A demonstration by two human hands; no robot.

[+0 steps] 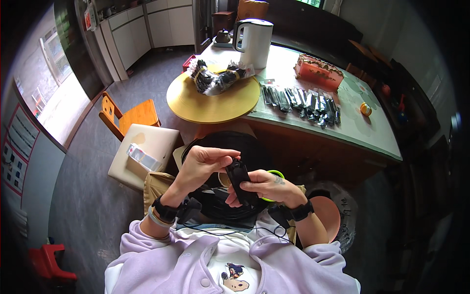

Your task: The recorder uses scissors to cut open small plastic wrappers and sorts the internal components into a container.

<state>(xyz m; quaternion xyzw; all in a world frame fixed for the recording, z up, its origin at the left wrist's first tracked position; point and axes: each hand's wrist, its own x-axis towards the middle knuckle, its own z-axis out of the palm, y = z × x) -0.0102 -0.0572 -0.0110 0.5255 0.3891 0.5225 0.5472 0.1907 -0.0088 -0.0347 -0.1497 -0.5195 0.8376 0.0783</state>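
Note:
Low in front of my body I hold a flat, elongated black object [238, 177], whose exact kind I cannot make out. My right hand [264, 187] wraps round its lower part, thumb on top and fingers underneath. At its upper end, the fingertips of my left hand [205, 161] press together on the edge. Anything small in that pinch is hidden. Beneath both hands lies a heap of black material [215, 205] in an open brown carton or bag [155, 185]. Part of a bright green ring-shaped rim [277, 173] shows behind my right hand.
A round yellow board [213, 110] carries a bundle of black strips [215, 83]. Black packets [303, 104], a white kettle [257, 44], a pink box [319, 72] and an orange ball [365, 109] stand on the table [364, 134]. A cream stool [132, 166] is left.

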